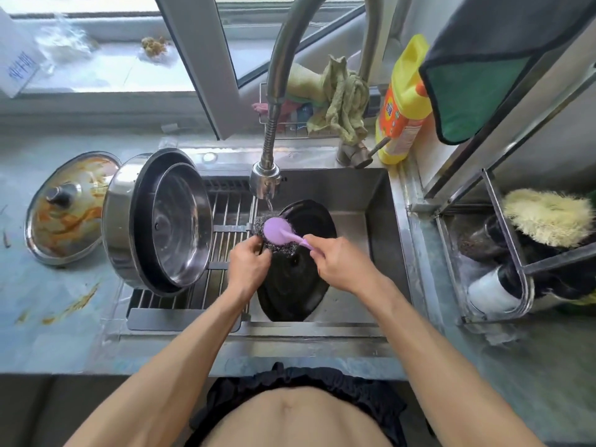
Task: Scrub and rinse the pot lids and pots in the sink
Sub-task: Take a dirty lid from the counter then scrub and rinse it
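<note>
Head view: I look down into a steel sink [377,195] set in a grey tabletop [58,311], a window beyond it.
Left hand: my left hand [248,262] grips the near-left edge of the black lid [296,279], fingers curled over its rim.
Right hand: my right hand [342,262] is wrapped around the handle of the purple scrubber [280,232].
Scrubber: its steel wool head [277,245] presses on the far-left part of the black lid, just under the tap.
Black lid: it stands tilted in the sink basin, dark side toward me, right of the rack.
Tap: the faucet [266,179] hangs over the sink, a thin stream of water falling onto the scrubber head.
Rack: a metal drying rack [225,208] spans the left part of the sink.
Stacked pots: a steel pot [119,227] lies on its side at the left end of the rack, mouth facing right, with a dark pan and a shiny steel bowl [182,224] nested inside.
Dirty lid: a steel lid [64,208] smeared with orange residue lies on the tabletop, left of the pot and touching it.
Far side: a yellow detergent bottle [403,104] stands at the far-right corner of the sink, with green rags [345,101] heaped in a wire basket beside it.
Right side: a metal caddy [496,266] holds a pale loofah [548,217] and dark containers.
</note>
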Motion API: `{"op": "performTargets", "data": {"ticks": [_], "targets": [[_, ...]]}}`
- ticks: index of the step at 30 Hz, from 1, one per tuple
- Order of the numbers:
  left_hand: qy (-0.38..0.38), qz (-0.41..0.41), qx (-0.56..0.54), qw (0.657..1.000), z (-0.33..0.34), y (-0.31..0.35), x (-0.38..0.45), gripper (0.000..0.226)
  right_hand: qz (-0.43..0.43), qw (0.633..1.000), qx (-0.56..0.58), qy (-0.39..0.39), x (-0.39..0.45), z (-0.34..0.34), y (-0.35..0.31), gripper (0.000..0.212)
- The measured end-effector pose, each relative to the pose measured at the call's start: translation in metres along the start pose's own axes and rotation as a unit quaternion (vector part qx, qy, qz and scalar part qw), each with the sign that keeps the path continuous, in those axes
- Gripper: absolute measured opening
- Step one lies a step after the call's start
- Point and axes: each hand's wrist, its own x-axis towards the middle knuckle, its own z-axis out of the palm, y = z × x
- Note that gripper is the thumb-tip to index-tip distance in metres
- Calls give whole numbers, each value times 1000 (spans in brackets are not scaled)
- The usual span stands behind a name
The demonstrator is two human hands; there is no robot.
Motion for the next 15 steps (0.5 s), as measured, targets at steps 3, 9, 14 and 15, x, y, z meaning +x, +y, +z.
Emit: {"op": "performTargets", "data": {"ticks": [3,9,14,15], "targets": [[-3,-12,24,1000,-3,-1,0,14,11,998,-64,0,12,-7,0,23],[-17,-31,32,999,-8,-6,11,7,33,997,-64,2,41,-24,-5,18],[-25,-48,39,998,-5,-5,13,34,9,990,-118,-82,46,-18,-21,17],[-33,-37,37,998,-4,-11,9,25,23,991,-108,-76,52,-23,-15,15]]}}
